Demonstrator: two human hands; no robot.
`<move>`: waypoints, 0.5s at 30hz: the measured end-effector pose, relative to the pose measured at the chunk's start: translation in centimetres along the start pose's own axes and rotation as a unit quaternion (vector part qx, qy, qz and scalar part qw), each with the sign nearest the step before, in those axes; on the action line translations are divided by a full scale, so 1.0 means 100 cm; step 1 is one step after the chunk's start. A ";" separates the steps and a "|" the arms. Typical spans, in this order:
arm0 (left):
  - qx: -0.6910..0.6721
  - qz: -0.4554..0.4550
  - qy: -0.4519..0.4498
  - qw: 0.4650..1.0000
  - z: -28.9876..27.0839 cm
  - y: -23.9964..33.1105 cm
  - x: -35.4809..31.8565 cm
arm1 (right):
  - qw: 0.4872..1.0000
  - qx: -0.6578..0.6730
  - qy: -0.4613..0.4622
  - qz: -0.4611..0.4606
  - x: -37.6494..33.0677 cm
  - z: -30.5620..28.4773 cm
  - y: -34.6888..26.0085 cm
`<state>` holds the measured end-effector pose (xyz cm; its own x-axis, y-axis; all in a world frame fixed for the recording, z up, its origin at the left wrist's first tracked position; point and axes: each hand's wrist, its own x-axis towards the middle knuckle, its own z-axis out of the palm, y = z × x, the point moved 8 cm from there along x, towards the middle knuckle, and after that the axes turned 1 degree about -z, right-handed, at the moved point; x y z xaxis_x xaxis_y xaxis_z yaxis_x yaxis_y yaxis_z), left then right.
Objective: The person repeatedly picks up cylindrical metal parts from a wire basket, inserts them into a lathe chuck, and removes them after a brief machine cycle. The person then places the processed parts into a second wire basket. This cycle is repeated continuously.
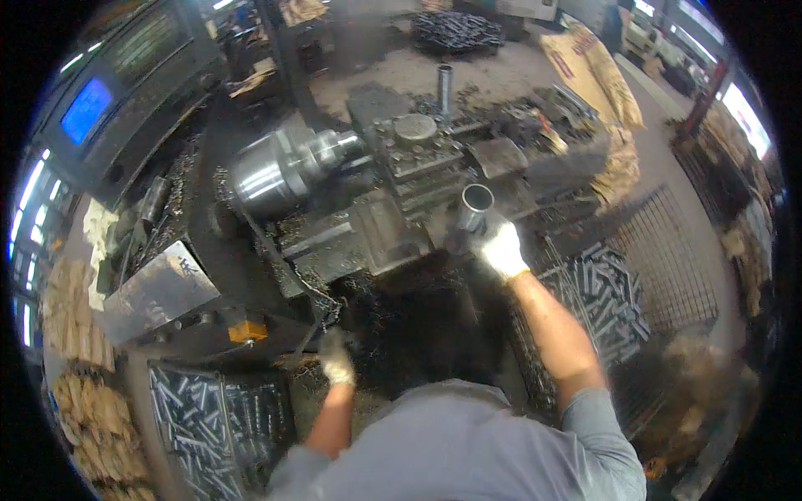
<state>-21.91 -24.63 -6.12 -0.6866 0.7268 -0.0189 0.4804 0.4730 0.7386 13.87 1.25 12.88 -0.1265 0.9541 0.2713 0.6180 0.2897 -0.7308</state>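
My right hand (503, 252), in a white glove, is closed around the lower part of a shiny open-topped metal tube (477, 203). The tube stands nearly upright at the front right of a lathe carriage (386, 230). Lower left, my left hand (337, 361) wears a pale glove and is blurred, so its fingers do not show clearly. It is just below a dark clump of metal shavings (331, 311) at the machine's front edge. Beyond it, the bright round chuck (269, 174) of the lathe points right.
Crates of metal tubes stand at lower left (192, 417) and at right (608, 302). Another upright tube (444, 88) is behind the carriage. A wire rack (668, 259) lies right, below tan sacks (589, 71). A lit blue screen (86, 110) is far left.
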 end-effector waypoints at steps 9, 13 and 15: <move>-0.014 -0.120 0.405 0.906 -0.148 -0.089 0.026 | 0.992 -0.021 -0.112 -0.055 0.070 0.063 0.043; 0.085 -0.167 0.384 0.904 -0.165 -0.129 0.042 | 0.965 -0.087 -0.247 -0.029 0.050 0.032 0.055; 0.014 -0.166 0.362 0.917 -0.167 -0.131 0.049 | 0.945 0.086 -0.311 -0.050 0.034 0.020 0.035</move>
<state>-40.75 -35.59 -4.63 -0.9749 0.0242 0.2212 0.1869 0.6285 0.7550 14.09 5.62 9.99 -0.6418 0.7660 -0.0368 0.4508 0.3379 -0.8262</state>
